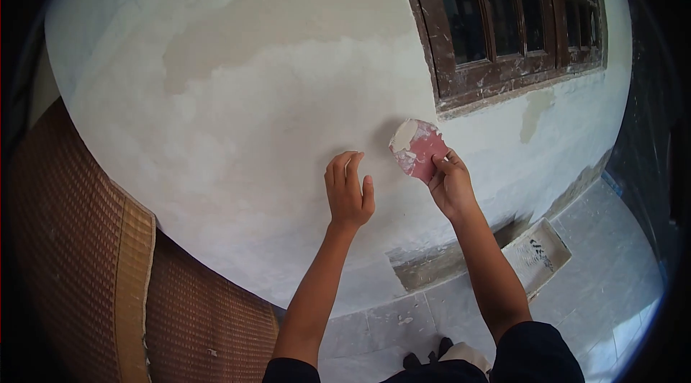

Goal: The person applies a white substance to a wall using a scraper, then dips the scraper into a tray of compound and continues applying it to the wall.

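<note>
My right hand pinches a pink putty spreader by its lower right edge, thumb on its face. A pale lump of putty sits on the spreader's upper left part, with white smears below it. My left hand is raised in front of the wall, fingers slightly bent and thumb apart, holding nothing. The white wall behind both hands carries a broad beige patch of filler across its upper part.
A brown framed window is at the upper right. At the wall's foot lies a paint-stained tray on grey floor tiles. A woven mat stands along the left. My feet show at the bottom.
</note>
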`<state>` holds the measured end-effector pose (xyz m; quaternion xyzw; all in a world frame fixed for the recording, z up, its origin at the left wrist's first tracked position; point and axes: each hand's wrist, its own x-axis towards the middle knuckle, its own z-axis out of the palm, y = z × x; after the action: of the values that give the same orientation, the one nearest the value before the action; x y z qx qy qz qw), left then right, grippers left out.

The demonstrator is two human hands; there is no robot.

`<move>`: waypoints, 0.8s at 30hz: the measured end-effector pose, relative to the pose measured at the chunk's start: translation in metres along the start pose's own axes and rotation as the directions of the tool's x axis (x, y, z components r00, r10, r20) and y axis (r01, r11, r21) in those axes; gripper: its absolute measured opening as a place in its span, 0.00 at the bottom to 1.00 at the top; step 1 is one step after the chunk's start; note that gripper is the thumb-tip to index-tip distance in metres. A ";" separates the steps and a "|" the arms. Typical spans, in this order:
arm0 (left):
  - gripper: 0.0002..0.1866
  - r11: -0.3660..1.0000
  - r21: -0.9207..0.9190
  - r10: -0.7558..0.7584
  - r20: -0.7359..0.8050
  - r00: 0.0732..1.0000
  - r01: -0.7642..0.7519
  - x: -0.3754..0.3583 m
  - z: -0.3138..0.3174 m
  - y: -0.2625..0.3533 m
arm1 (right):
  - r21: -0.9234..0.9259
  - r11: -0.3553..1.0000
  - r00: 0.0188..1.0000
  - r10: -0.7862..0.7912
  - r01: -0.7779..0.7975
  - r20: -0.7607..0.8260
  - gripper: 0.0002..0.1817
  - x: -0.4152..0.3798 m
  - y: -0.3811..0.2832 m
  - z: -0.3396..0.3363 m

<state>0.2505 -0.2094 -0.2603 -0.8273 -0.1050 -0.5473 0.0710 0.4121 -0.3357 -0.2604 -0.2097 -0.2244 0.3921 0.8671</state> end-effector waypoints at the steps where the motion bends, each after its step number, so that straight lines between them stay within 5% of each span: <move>1: 0.21 1.000 0.014 0.000 -0.017 1.000 0.000 0.007 -0.007 -0.004 | 0.011 1.000 1.000 -0.004 0.004 0.019 0.16 0.002 -0.004 0.013; 12: 0.21 0.973 0.214 0.109 -0.102 0.989 -0.085 0.074 -0.065 -0.036 | 0.025 0.999 0.950 -0.043 0.037 0.310 0.18 0.039 -0.030 0.094; 24: 0.22 0.935 0.344 0.130 -0.110 0.985 -0.085 0.105 -0.118 -0.065 | -0.008 0.995 0.892 -0.086 0.100 0.443 0.18 0.062 -0.012 0.157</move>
<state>0.1690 -0.1635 -0.1178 -0.7696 -0.1471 -0.5695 0.2483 0.3689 -0.2654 -0.1133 -0.1173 -0.4312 0.3842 0.8079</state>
